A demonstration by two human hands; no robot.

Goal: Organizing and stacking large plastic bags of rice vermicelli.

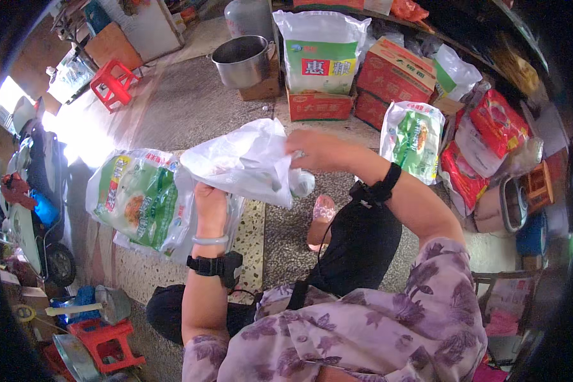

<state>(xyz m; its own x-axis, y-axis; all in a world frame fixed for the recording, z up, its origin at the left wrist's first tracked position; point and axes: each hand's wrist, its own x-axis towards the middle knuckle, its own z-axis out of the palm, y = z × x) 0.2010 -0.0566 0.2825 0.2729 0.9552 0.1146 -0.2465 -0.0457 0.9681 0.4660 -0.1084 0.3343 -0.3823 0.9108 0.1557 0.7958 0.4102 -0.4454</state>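
Observation:
A white plastic bag (241, 162) is spread between my two hands in front of me. My left hand (210, 198) is closed on its lower edge, the fingertips partly hidden by the bag. My right hand (315, 149) is at the bag's right edge, slightly blurred, the fingers bent against the plastic. Just below that edge is a roll of clear plastic (302, 183), partly covered. Left of my left hand, printed green and white plastic sacks (138, 200) lie stacked on a low speckled ledge (250, 238).
A steel pot (241, 62) stands ahead beside an upright green and white sack (321, 62) on a red carton (320, 106). Another printed sack (412, 141) and red packages (499, 122) lie right. Red plastic stools (113, 85) and a scooter (33, 205) stand left.

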